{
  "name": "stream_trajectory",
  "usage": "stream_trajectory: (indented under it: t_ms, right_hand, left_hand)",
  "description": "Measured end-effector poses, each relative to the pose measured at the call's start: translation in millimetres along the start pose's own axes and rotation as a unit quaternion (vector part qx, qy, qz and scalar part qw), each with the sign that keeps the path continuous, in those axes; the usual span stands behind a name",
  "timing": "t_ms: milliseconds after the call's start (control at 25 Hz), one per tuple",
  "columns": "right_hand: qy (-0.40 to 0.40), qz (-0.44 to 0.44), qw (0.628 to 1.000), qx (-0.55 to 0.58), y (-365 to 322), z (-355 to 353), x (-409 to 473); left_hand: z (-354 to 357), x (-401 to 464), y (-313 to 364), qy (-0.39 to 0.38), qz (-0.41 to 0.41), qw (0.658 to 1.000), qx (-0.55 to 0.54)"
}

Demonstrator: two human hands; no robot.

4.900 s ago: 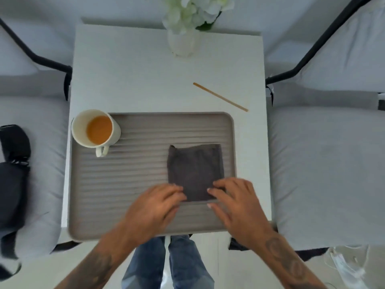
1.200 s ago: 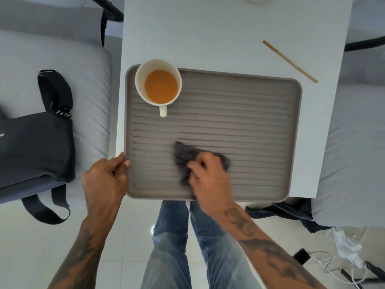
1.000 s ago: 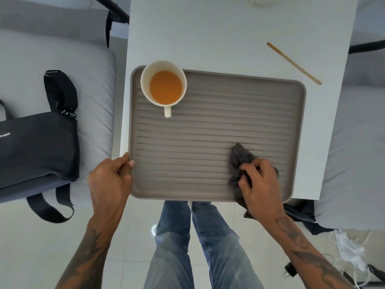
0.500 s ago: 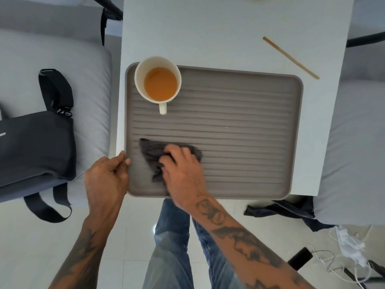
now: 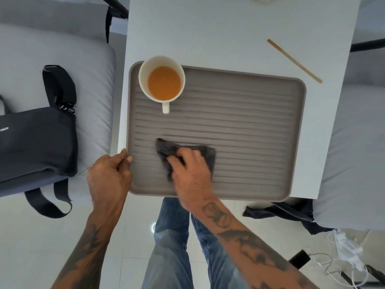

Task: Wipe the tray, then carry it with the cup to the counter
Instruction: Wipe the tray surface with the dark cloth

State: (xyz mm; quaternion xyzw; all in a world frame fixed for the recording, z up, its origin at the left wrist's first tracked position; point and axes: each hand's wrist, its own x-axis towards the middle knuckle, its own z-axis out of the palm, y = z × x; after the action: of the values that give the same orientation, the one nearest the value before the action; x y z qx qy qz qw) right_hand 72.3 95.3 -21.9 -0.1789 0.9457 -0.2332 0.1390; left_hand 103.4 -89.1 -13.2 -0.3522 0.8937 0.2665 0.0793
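A grey ribbed tray (image 5: 239, 113) lies on the white table (image 5: 229, 32), its near edge overhanging the table's front. A white cup (image 5: 162, 82) with orange liquid stands in the tray's far left corner, handle toward me. My right hand (image 5: 189, 174) presses a crumpled dark grey cloth (image 5: 164, 149) onto the tray's near middle-left part. My left hand (image 5: 108, 176) grips the tray's near left edge, thumb on the rim.
A thin wooden stir stick (image 5: 294, 60) lies on the table beyond the tray's far right corner. Grey seats flank the table; a black bag (image 5: 35, 140) rests on the left one. Dark fabric (image 5: 287, 211) hangs by the right seat. Cables (image 5: 343, 259) lie on the floor.
My right hand has slid the cloth rightward along the tray's near rows, after sweeping left from the right side. The left hand has kept its hold on the tray edge.
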Motion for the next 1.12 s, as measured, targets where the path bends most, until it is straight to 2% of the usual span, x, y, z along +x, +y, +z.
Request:
stream_trajectory:
  t_ms: [80,160,320,400,520,640,720,800,920,1120]
  right_hand:
    - [-0.016,-0.01,1.0,0.014,-15,9,8]
    - [-0.031,-0.017,0.999,0.003,8,-1,4]
    - [0.009,0.11,0.993,-0.046,113,-54,-46]
    - [0.028,0.144,0.987,-0.063,135,-67,-66]
    - [0.06,0.099,0.993,-0.029,90,-34,-54]
    - [0.013,-0.046,0.999,0.003,-3,16,-9]
    - [-0.004,-0.056,0.998,0.017,-50,35,20]
    - [-0.016,-0.032,0.999,0.03,-60,35,39]
    - [-0.018,-0.012,1.0,0.013,-20,12,38]
    - [0.08,0.14,0.985,-0.066,116,-63,10]
  left_hand:
    - [0,1,0,-0.003,-0.002,1.0,0.0]
    - [-2,3,-2,-0.011,-0.01,1.0,-0.013]
    - [-1,4,-4,-0.004,-0.017,0.999,-0.033]
    - [2,3,-4,0.008,-0.015,1.0,-0.014]
    - [3,2,-5,0.014,-0.01,1.0,-0.002]
    - [1,2,-4,0.008,-0.021,1.0,-0.014]
    - [0,2,-3,0.001,-0.008,1.0,0.002]
    - [1,4,-4,0.001,0.013,1.0,0.028]
    - [2,4,-6,0.014,0.013,1.0,0.006]
    - [4,0,-4,0.017,0.027,0.999,0.0]
